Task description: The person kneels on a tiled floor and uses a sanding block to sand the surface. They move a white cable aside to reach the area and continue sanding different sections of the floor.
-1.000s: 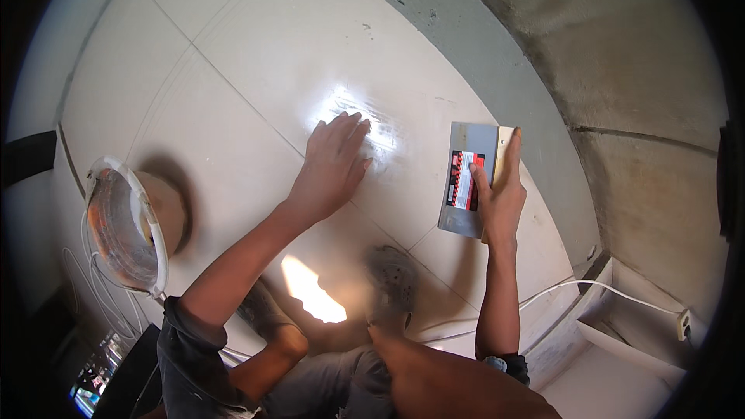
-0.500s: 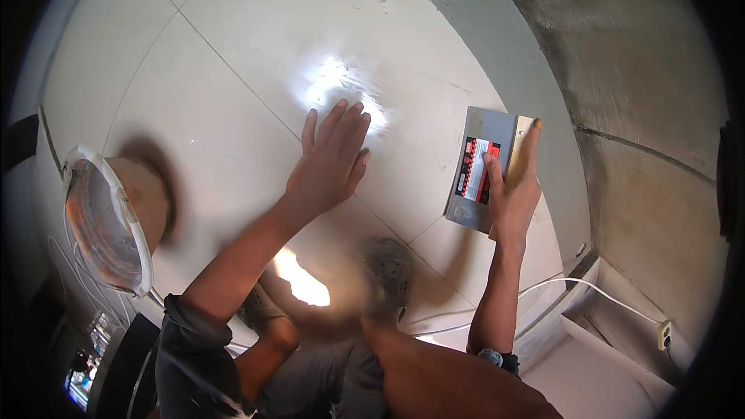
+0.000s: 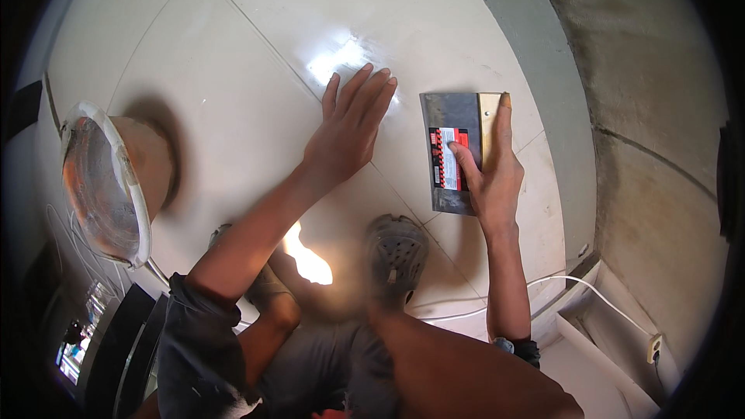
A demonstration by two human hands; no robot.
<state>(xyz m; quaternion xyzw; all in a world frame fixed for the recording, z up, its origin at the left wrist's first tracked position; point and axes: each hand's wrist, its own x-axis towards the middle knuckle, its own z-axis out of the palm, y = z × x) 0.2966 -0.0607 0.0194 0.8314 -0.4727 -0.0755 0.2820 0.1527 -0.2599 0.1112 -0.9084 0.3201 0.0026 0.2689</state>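
Observation:
My right hand (image 3: pixel 497 186) grips a wide putty knife (image 3: pixel 454 112) by its pale wooden handle, with the thumb pressed on the label of the dark metal blade. The blade points leftward and appears to be held above the tiled floor (image 3: pixel 240 132); a shadow lies below it. To its left, my left hand (image 3: pixel 349 128) is open and empty, palm down, fingers stretched out near a bright glossy patch on the tiles. Whether the palm touches the floor I cannot tell.
A stained bucket (image 3: pixel 143 155) with a pale rim stands tilted in view at the left. My dark clog (image 3: pixel 397 256) is on the floor below my hands. A white cord (image 3: pixel 594 285) runs to a socket (image 3: pixel 654 348) at the lower right, beside a grey wall (image 3: pixel 660 171).
The view has shifted, moving the bucket and tile lines upward in the picture. My right hand has brought the putty knife leftward, closer to my left hand, which stays open.

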